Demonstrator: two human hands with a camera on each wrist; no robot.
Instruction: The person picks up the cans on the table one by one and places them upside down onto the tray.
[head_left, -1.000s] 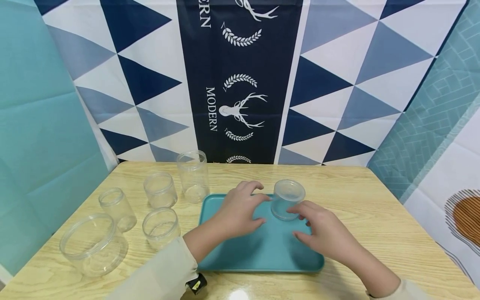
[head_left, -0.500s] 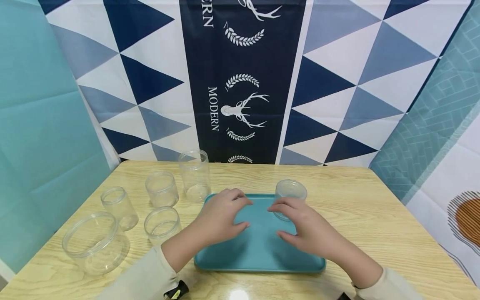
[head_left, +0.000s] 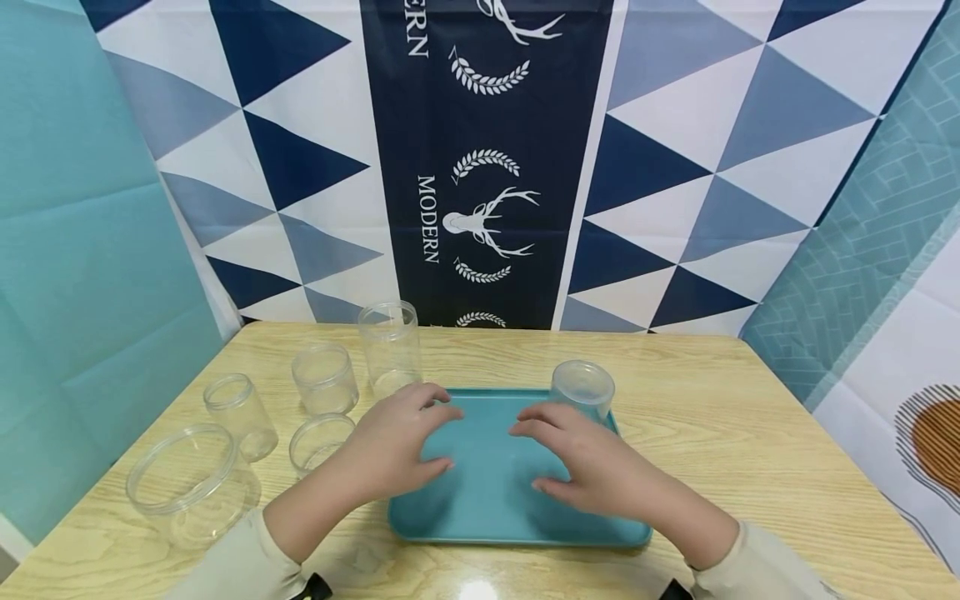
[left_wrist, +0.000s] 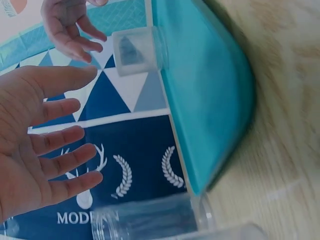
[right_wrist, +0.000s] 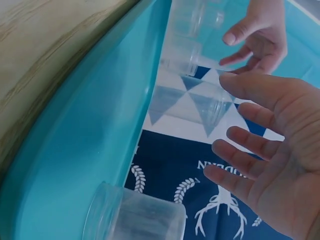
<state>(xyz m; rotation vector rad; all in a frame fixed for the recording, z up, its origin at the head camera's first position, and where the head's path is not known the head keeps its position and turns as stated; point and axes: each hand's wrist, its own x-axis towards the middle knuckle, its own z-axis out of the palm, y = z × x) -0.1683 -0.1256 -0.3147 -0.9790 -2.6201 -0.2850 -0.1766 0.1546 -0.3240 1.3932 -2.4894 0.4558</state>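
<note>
A teal tray [head_left: 517, 517] lies on the wooden table. On its far right corner stands a clear plastic jar [head_left: 583, 385] with a frosted top. My left hand [head_left: 393, 442] hovers over the tray's left side, fingers relaxed and holding nothing. Over the right half is my right hand [head_left: 581, 462], its fingers loosely bent and nothing between them; it covers the lower part of that jar in the head view. In the left wrist view the left palm [left_wrist: 30, 145] shows bare. The right palm [right_wrist: 280, 155] is bare too in the right wrist view.
Left of the tray stand several clear jars: a tall one [head_left: 390, 346], a short one [head_left: 324, 379], a slim one [head_left: 242, 417], a wide one [head_left: 191, 492], and one [head_left: 318, 437] partly behind my left hand. A patterned cloth [head_left: 480, 167] hangs behind the table [head_left: 720, 417].
Both hands have moved left over the tray, the left one farther toward the clear jars. The right hand has left the side of the jar on the tray. The jars stay put.
</note>
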